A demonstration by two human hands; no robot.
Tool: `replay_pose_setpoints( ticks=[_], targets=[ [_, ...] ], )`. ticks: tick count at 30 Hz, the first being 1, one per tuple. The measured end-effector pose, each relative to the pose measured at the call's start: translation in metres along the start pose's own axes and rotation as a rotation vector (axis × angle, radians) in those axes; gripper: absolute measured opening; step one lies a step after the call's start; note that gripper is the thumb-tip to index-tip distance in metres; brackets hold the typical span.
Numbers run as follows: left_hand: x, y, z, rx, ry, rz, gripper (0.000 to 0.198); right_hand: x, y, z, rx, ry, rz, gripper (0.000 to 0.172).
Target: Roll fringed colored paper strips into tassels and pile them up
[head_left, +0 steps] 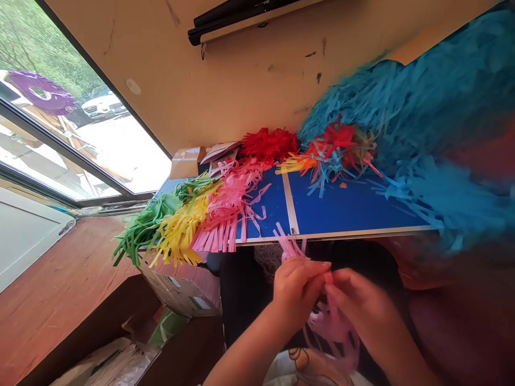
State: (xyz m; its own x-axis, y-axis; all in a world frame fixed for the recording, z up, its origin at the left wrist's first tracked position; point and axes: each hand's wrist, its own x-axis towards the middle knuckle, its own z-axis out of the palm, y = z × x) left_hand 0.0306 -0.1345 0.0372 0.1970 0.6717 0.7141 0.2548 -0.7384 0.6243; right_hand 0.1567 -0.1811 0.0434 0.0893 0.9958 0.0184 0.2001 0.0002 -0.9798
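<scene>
Over by the big window (120,150), the blue tabletop (346,209) sat tilted in the head camera's view, and it was packed: green fringe (145,228), yellow fringe (179,230), pink fringe (231,203), and a red tuft (267,145) along the far side, with a great blue heap (402,107) blurring away to the right. And there, below the table's near edge, were the two bare hands, up off the tabletop and working together! The left hand (295,292) had its fingers closed and curled, meeting the right hand (360,311) at the center, and the right's fingertips (332,287) pressed in tight, the pair of them pinching a length of paper. That was a pink paper fringe (330,327), running on a slant: its cut strips poked up past the left hand toward the table edge, then the bulk of it dropped away below the pinch, hanging closer to the right hand and down toward the person's lap. A cardboard box (177,289) sat off to the left, on the wooden floor (60,257).
</scene>
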Motion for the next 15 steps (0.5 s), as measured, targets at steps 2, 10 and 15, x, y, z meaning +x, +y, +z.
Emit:
replay_pose_setpoints(
  ticks=[2,10,15],
  targets=[
    [-0.004,0.005,-0.001,-0.022,-0.021,-0.1,0.014,-0.004,-0.001,0.0,0.062,0.006,0.043,0.026],
    [-0.011,0.01,0.001,-0.216,-0.196,-0.404,0.017,-0.007,0.006,-0.003,0.03,0.12,-0.006,0.022],
    [-0.014,0.012,0.008,-0.353,-0.149,-0.564,0.026,-0.002,0.012,0.002,-0.063,0.217,-0.053,0.021]
  ],
)
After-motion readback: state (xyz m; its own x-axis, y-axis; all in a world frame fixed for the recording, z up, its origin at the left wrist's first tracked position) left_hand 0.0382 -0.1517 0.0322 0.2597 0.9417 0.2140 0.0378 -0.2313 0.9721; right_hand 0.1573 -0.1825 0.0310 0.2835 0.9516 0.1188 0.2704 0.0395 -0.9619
